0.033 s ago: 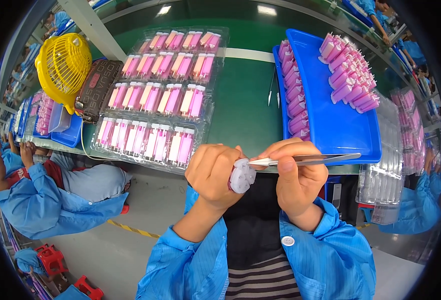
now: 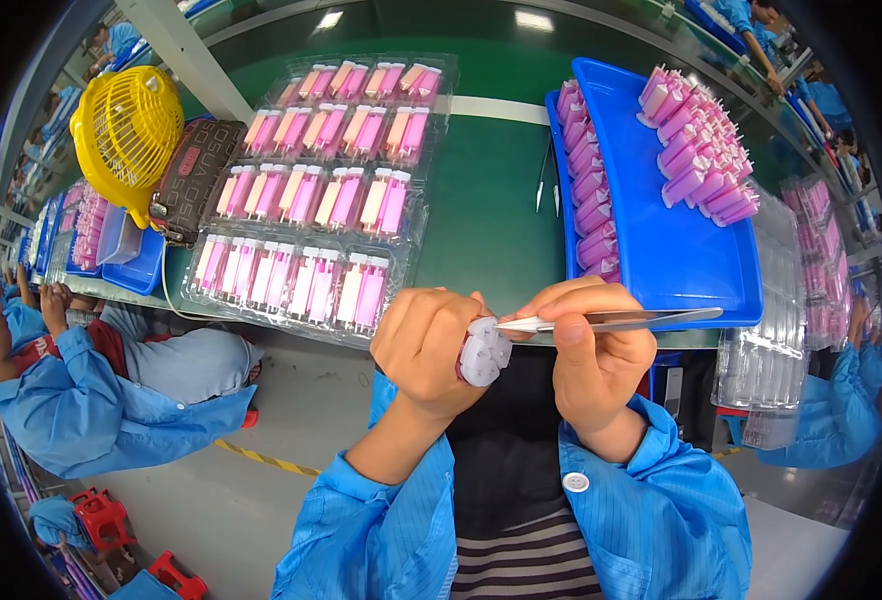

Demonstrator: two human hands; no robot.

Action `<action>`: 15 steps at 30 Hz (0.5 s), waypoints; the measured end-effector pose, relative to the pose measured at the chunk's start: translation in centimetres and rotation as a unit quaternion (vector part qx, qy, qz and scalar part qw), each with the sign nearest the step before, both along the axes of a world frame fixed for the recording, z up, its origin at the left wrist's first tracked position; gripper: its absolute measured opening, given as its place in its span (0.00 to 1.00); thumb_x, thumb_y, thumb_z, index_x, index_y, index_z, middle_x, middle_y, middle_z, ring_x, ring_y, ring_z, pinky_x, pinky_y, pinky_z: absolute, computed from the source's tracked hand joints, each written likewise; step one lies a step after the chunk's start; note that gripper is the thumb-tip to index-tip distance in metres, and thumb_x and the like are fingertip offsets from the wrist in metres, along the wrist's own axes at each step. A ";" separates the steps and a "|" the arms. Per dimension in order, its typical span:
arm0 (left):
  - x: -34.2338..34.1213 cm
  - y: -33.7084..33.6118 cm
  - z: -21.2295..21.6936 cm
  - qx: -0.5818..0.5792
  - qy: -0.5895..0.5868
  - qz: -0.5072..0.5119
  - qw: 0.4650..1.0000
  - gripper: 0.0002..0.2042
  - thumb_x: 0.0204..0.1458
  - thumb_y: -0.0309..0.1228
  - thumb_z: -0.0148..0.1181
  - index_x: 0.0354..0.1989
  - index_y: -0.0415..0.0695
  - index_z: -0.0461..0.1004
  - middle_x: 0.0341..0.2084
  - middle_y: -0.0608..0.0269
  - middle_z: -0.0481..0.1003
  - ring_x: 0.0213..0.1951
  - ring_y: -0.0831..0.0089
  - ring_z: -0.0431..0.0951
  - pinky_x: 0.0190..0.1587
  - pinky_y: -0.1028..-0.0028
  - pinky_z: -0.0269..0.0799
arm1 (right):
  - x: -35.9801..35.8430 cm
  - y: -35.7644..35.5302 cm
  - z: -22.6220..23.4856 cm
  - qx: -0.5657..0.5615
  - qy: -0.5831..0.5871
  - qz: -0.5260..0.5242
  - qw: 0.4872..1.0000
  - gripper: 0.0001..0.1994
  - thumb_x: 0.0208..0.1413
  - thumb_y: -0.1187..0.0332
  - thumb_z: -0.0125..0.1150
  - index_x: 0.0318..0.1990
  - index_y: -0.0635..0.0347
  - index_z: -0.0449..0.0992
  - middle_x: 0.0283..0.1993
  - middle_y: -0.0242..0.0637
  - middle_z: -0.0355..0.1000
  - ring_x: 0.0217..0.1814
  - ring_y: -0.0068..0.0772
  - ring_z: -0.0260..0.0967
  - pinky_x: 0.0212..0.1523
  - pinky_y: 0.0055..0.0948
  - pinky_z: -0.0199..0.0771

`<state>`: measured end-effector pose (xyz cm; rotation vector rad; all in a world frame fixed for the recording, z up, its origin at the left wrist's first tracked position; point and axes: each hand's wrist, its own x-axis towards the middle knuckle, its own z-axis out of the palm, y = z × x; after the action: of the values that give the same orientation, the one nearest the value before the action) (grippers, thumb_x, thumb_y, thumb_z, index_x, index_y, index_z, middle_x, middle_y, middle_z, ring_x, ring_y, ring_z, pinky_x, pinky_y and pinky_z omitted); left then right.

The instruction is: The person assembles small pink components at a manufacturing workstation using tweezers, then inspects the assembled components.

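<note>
Two hands: both are raised close together in front of the chest, just below the near edge of the green table [image 2: 501, 200].
Left hand [image 2: 423, 345]: its fingers are curled tight around a small white and pink part [image 2: 485, 352] — the round white end is turned toward the right hand.
Right hand [image 2: 593, 350]: metal tweezers [image 2: 611, 321] are pinched between thumb and fingers, and the tip is laid against the white end of the part.
Tweezers: they are held nearly level, with the handle end pointing right over the blue tray [image 2: 671, 250].
Blue tray: pink pieces are stacked along its left wall and piled at its far right corner.
Clear blister tray [image 2: 311, 200]: rows of pink and white pieces are held in it — it is set left of the blue tray.
Yellow fan [image 2: 126, 135]: it is stood at the table's far left.
</note>
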<state>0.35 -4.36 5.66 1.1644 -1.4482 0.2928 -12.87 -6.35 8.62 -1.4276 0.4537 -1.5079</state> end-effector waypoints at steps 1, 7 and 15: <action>0.0 0.0 0.1 0.004 -0.001 0.002 1.000 0.09 0.37 0.18 0.68 0.24 0.39 0.72 0.19 0.56 0.71 0.22 0.60 0.73 0.28 0.67 0.72 | 0.0 0.0 -0.1 0.000 0.000 0.000 1.000 0.05 0.60 0.77 0.58 0.37 0.72 0.74 0.37 0.47 0.75 0.37 0.29 0.74 0.37 0.24 0.76; 0.0 0.1 0.1 0.016 -0.009 0.010 1.000 0.09 0.37 0.18 0.67 0.24 0.39 0.72 0.19 0.57 0.71 0.22 0.59 0.73 0.27 0.68 0.72 | -0.1 -0.2 0.1 -0.042 0.059 -0.043 0.996 0.03 0.56 0.78 0.62 0.34 0.70 0.76 0.34 0.46 0.76 0.33 0.31 0.75 0.34 0.24 0.75; 0.1 -0.1 -0.1 -0.013 -0.012 0.024 1.000 0.08 0.34 0.19 0.66 0.21 0.42 0.71 0.18 0.61 0.70 0.21 0.63 0.72 0.21 0.70 0.65 | -0.2 -0.2 2.1 -0.180 0.231 -0.079 0.953 0.07 0.47 0.77 0.69 0.33 0.66 0.78 0.31 0.44 0.77 0.31 0.37 0.76 0.30 0.25 0.74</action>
<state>0.49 -4.50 5.58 1.1798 -1.4342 0.3583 -13.07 -6.56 10.70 -2.0938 0.6063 -1.4233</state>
